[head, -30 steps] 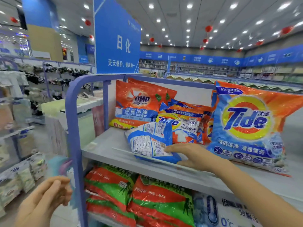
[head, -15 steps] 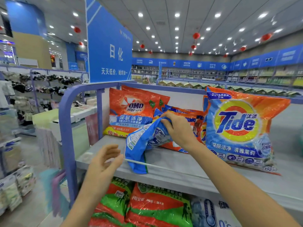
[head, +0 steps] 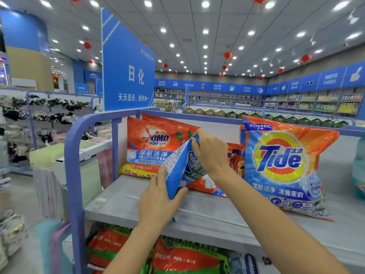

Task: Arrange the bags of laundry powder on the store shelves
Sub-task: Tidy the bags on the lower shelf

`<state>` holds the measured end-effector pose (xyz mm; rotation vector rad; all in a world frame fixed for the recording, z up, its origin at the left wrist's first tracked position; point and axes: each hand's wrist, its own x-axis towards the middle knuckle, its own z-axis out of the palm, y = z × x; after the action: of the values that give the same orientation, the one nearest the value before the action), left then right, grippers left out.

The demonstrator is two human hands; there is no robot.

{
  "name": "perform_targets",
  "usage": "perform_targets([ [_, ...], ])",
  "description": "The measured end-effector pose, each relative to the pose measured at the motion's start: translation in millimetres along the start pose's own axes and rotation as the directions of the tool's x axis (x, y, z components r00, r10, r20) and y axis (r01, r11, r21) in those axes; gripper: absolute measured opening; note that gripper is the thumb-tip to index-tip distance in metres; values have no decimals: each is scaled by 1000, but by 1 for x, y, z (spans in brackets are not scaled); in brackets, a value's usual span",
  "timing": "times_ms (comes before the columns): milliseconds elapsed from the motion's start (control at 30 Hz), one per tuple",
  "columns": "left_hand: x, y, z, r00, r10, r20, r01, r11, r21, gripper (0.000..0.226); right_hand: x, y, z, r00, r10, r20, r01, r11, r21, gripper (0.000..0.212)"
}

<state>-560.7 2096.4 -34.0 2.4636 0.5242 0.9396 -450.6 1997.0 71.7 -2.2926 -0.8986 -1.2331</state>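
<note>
A small blue bag of laundry powder (head: 175, 171) stands on end on the grey top shelf (head: 122, 202). My right hand (head: 211, 153) grips its top corner. My left hand (head: 160, 202) holds its lower part, thumb and fingers on either side. Behind it an orange OMO bag (head: 154, 143) leans against the back panel. A smaller orange Tide bag (head: 209, 183) lies partly hidden behind the blue bag and my right arm. A large orange-and-blue Tide bag (head: 284, 165) stands upright to the right.
The shelf's purple frame (head: 73, 175) rises at the left end. Red-and-green bags (head: 189, 258) fill the shelf below. A blue sign (head: 128, 76) stands above the unit. A greenish bottle (head: 358, 171) sits at the far right. Clothing racks (head: 39, 111) line the aisle on the left.
My right hand has lifted the blue bag from lying flat to standing on end. My left hand has come up from below and taken hold of its lower part.
</note>
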Motion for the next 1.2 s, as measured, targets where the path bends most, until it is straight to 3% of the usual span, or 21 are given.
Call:
perform_targets([
  [133,10,7,-3,996,-51,70,51,999,2,88,5,-1,-1,999,-29,-25,29,999,-26,27],
  [200,14,9,-3,992,-79,101,84,995,-46,88,6,-10,-6,982,-151,-110,156,987,35,21],
  [300,13,6,0,992,-117,51,127,949,-290,82,4,-23,-12,897,-332,-293,382,915,131,15],
  [400,12,-2,5,983,-184,-13,142,799,-585,64,7,-31,-15,843,-421,-334,504,835,222,16],
  [467,13,-4,4,969,-247,3,173,666,-725,51,11,-34,-17,849,-433,-304,512,816,268,18],
  [567,22,-5,-1,966,-257,-30,130,585,-801,31,21,-35,-20,926,-319,-201,377,819,433,15],
  [700,49,-4,-20,966,-203,-163,-3,617,-787,20,41,-27,-21,989,-89,-120,143,789,597,20],
  [767,67,-4,-37,983,-117,-141,-24,682,-731,38,51,-17,-24,992,33,-118,45,802,596,20],
  [833,82,-8,-53,995,101,-25,-93,762,-641,61,59,-3,-29,986,131,-107,-46,818,573,22],
  [933,91,-11,-62,925,355,139,-274,874,-402,90,68,18,-35,969,230,-90,-141,812,566,24],
  [1000,93,-13,-58,942,319,106,-277,915,-293,90,68,31,-40,956,276,-96,-175,804,568,26],
  [1067,93,-13,-48,986,168,19,-148,912,-382,68,63,49,-44,928,358,-102,-224,757,614,33],
  [1133,91,-7,-34,1000,14,-24,-26,812,-583,35,55,71,-50,891,447,-83,-281,684,673,38],
  [1200,90,9,-25,996,-58,-66,-11,662,-750,27,41,95,-54,847,529,-43,-350,619,703,34],
])
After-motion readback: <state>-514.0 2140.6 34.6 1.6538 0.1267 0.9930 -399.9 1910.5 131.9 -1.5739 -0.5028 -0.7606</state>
